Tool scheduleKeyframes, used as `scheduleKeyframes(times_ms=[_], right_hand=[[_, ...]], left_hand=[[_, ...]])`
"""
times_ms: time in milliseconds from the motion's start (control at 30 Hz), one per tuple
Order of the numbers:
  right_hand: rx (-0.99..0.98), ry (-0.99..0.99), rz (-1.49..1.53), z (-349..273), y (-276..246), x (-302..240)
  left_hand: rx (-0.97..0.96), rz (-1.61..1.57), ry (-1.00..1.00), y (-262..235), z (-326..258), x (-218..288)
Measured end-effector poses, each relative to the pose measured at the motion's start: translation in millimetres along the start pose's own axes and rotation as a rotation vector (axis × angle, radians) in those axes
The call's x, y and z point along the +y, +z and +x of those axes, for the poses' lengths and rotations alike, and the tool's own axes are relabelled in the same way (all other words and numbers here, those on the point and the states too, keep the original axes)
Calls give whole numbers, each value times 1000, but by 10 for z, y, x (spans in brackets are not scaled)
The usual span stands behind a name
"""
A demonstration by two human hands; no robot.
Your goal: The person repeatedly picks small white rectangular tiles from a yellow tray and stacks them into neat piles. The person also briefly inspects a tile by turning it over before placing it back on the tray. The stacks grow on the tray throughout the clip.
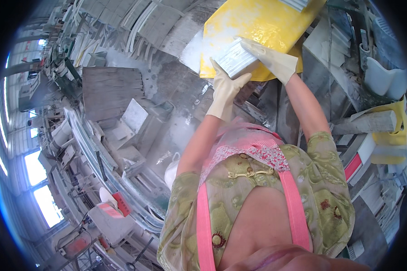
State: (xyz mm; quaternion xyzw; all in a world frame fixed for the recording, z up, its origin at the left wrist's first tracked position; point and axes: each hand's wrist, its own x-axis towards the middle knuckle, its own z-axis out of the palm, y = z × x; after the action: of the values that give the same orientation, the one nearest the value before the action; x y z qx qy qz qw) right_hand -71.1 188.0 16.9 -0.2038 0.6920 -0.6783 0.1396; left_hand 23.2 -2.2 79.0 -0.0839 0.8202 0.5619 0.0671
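Observation:
Both my hands wear cream rubber gloves and grip a stack of pale grey-white strips [233, 58] between them. My left hand [226, 88] closes on its near left end, the thumb pointing right along the near side. Along the right edge lies my right hand [267, 55], its fingers reaching over the far corner; some fingertips are hidden. Beneath the stack spreads a wet, shiny yellow sheet [248, 22]. Another bundle of pale strips [297, 3] rests at the sheet's far edge, partly cut off by the frame.
A worn brown board [112, 92] and a white slab [134, 115] lie to the left. White tubs [384, 79] stand at the far right, above a wooden beam [371, 122]. Long pale strips [99, 158] curve along the left. A white container [171, 170] shows beside my left forearm.

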Motion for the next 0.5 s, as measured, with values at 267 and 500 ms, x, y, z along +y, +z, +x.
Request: scheduleKeyframes(times_ms=[267,500], right_hand=[[77,264,-53,166,94,-526],[72,232,-33,167,151,-623]], left_hand=[[29,324,13,-52,89,-15],[42,229,21,3,62,-35]])
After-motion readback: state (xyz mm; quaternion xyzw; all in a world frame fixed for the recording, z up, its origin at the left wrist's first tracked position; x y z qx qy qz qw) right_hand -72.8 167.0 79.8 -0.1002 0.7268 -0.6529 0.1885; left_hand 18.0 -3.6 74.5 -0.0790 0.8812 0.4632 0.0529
